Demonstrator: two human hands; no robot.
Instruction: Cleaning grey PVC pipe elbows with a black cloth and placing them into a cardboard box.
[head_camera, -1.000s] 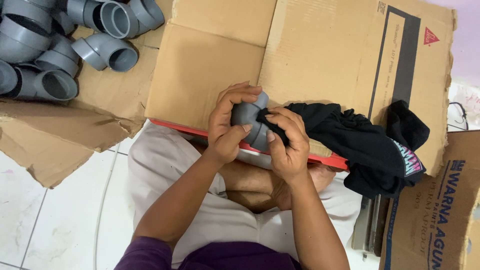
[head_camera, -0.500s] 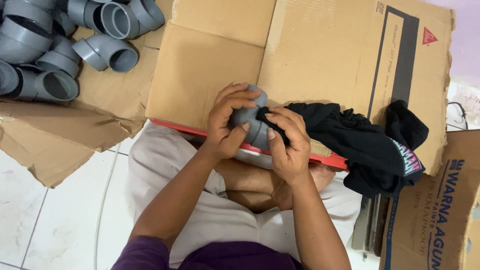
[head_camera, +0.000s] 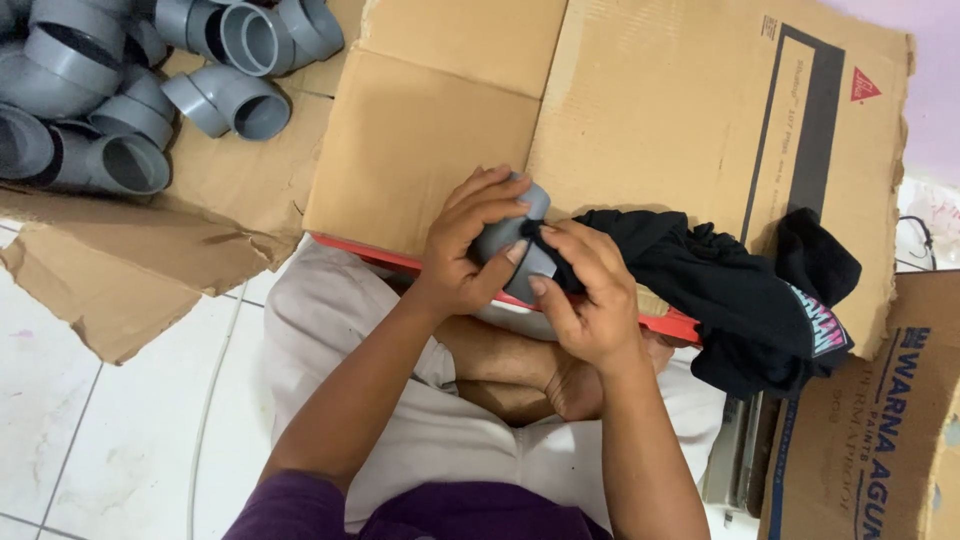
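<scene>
Grey plastic pipe elbow fitting (head_camera: 508, 240) held up over the lap, in front of the flattened cardboard sheet (head_camera: 440, 140), both hands on it; left hand (head_camera: 468, 250) wrapped around the fitting's left side, fingers curled over the top, thumb under, closed on it; right hand (head_camera: 588, 295) grips the near end of a black cloth (head_camera: 720, 290) and presses it against the fitting's right side, fingers closed on the cloth; the rest of the cloth trails off right, bunched on the cardboard, with a coloured print patch on its far end; red edge strip (head_camera: 670, 325) runs under the hands along the cardboard's near border; person sits cross-legged in light shorts, purple shirt at bottom; pile of grey pipe elbows (head_camera: 110, 90) top left on torn cardboard, well apart from the hands; printed cardboard box (head_camera: 870, 430) at right edge; white tiled floor (head_camera: 90, 440) bottom left
</scene>
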